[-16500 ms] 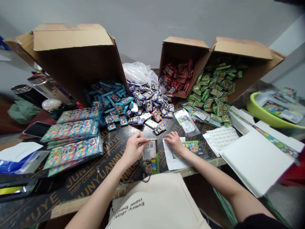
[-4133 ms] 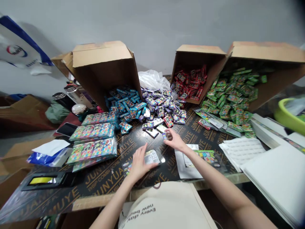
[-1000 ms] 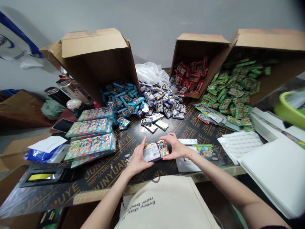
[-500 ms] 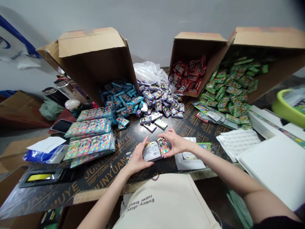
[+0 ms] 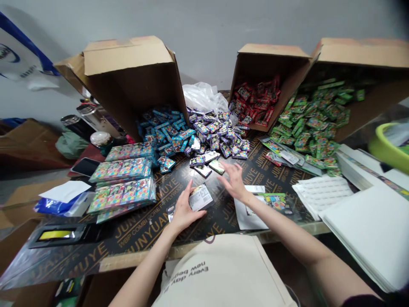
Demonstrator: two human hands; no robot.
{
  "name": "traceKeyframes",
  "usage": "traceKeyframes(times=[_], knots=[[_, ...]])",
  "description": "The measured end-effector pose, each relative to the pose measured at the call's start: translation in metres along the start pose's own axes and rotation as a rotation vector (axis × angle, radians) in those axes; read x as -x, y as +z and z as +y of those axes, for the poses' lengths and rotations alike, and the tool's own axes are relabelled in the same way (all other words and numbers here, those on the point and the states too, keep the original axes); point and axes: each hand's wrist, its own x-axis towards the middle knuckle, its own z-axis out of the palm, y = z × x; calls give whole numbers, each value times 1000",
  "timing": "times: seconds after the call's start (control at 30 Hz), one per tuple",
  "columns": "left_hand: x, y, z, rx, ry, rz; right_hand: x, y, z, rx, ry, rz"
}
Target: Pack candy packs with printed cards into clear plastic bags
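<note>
My left hand [image 5: 182,209] is closed on a clear bag [image 5: 200,198] with a white barcode label, tilted up off the dark plywood table [image 5: 150,221]. My right hand [image 5: 234,181] is off the bag, fingers spread and slightly blurred, reaching toward loose small packets [image 5: 211,164] at the near edge of a purple packet pile [image 5: 217,134]. Nothing shows in the right hand. Under my right wrist lie a white sheet [image 5: 247,215] and a green printed bag [image 5: 275,201].
Tipped cardboard boxes spill blue packets [image 5: 166,132], red packets [image 5: 258,102] and green packets [image 5: 309,119]. Stacks of filled bags [image 5: 123,183] lie at left. White sheets [image 5: 367,221] sit at right, a yellow-green basin [image 5: 388,149] far right. A cream tote bag [image 5: 220,273] lies below.
My right hand has let go of the colourful packet at the bag's mouth and moved up toward the loose packets. The packet no longer shows outside the bag. My left hand keeps its hold.
</note>
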Motion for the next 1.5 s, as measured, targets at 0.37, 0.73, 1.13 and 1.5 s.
traceKeyframes(times=[0.37, 0.73, 1.13, 1.5], knots=[[8, -5, -13, -153, -45, 8, -43, 1, 81, -14, -102, -458], [4, -4, -15, -195, -43, 52, -4, 6, 30, 34, 44, -145], [3, 5, 5, -112, 99, -137, 12, -28, -14, -390, -261, -569], [-26, 37, 39, 585, -299, 382, -12, 22, -62, -1248, 824, 374]])
